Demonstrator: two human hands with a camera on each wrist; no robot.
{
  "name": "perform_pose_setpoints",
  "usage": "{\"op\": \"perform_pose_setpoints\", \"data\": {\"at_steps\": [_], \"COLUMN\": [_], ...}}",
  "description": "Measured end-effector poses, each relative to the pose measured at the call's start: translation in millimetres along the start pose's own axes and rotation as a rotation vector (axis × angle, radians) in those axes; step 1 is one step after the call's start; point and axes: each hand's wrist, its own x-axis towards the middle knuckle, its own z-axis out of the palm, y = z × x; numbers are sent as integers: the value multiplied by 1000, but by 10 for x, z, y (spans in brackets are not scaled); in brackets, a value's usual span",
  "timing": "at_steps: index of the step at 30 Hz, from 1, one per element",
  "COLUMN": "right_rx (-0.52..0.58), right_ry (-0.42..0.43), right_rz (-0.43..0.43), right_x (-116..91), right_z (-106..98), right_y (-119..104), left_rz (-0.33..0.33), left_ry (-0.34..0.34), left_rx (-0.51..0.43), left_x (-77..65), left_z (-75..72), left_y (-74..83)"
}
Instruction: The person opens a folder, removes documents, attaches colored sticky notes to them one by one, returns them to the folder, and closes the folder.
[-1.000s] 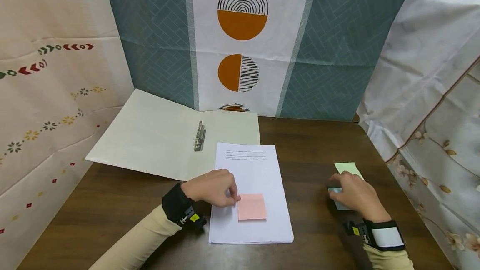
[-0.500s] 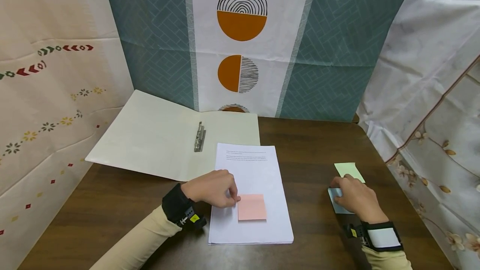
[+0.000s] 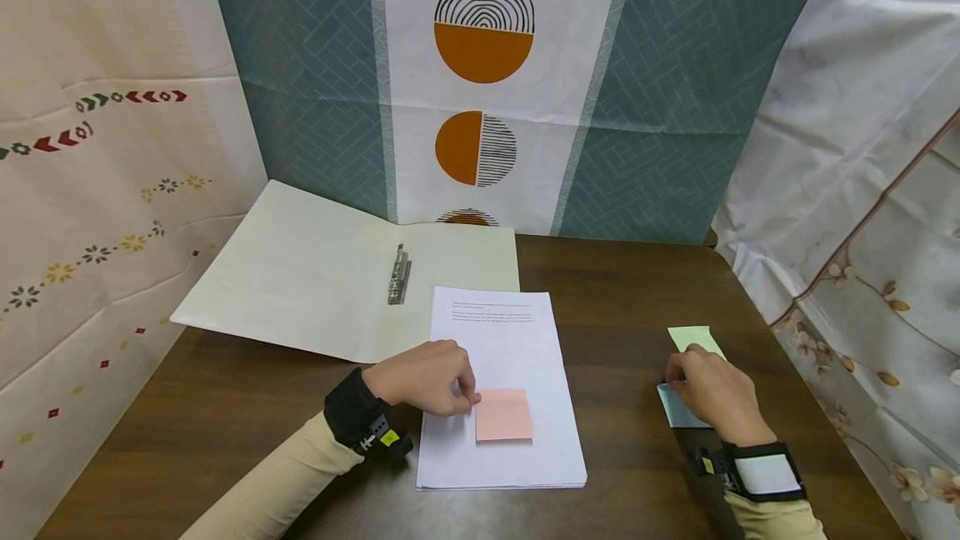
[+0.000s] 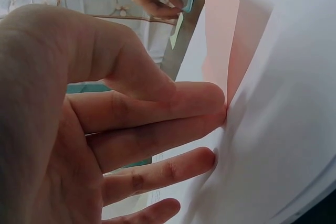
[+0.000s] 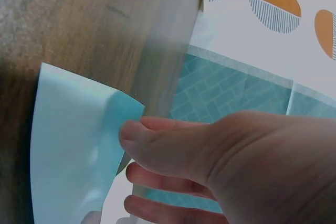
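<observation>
A pink sticky note lies on a stack of white printed paper, with one side standing off the sheet in the left wrist view. My left hand touches the note's left edge with its fingertips. The thumb lies against the index finger, and the other fingers are nearly straight over the paper. At the right, my right hand pinches the edge of a blue sticky note between thumb and index finger. That edge bends up. Beyond the hand is a pale green sticky note, partly hidden by it.
An open white folder with a metal clip lies behind the paper, whose top overlaps it. Brown tabletop separates the paper from the notes. Patterned cloths hang behind and at both sides.
My right hand has shifted slightly over the blue note and now pinches its edge, which lifts. My left hand and the pink note have stayed put.
</observation>
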Motion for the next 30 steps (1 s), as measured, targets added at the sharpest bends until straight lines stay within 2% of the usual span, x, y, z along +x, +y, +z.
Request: {"op": "perform_pose_setpoints", "data": {"at_steps": [9, 14, 18, 25, 30], "right_rx": [21, 22, 3, -31, -24], "right_ry": [94, 123, 154, 193, 231], "right_rz": [-19, -40, -81, -149, -191], "right_x": [4, 27, 60, 99, 115], "right_z": [-84, -108, -108, -126, -160], "right_y": [-95, -230, -387, -666, -828], "left_rz": [21, 29, 62, 168, 182], "left_ry": [20, 16, 31, 106, 181], "left_rx": [20, 28, 62, 119, 125], "left_x": [-6, -4, 7, 34, 46], "left_z": [3, 6, 15, 47, 55], "left_y": [-9, -4, -5, -22, -13]}}
